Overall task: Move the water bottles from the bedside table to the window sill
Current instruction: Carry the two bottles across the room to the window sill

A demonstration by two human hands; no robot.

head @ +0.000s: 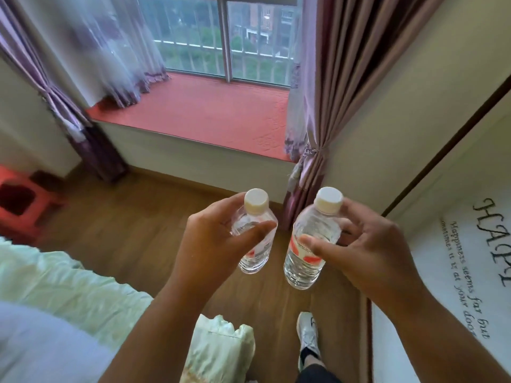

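I carry two clear water bottles with white caps and red-and-white labels, both upright above the wooden floor. My left hand (213,241) grips the left bottle (255,244) around its upper body. My right hand (365,244) grips the right bottle (309,250), thumb across the label. The window sill (199,111), covered with a red mat, lies ahead and beyond the bottles, under the window. The bedside table is out of view.
A bed with pale green bedding (69,288) fills the lower left. A wardrobe door with printed text (467,258) stands on the right. Purple curtains (326,106) flank the sill. A red stool (22,205) stands at far left. My shoe (308,338) is on the floor.
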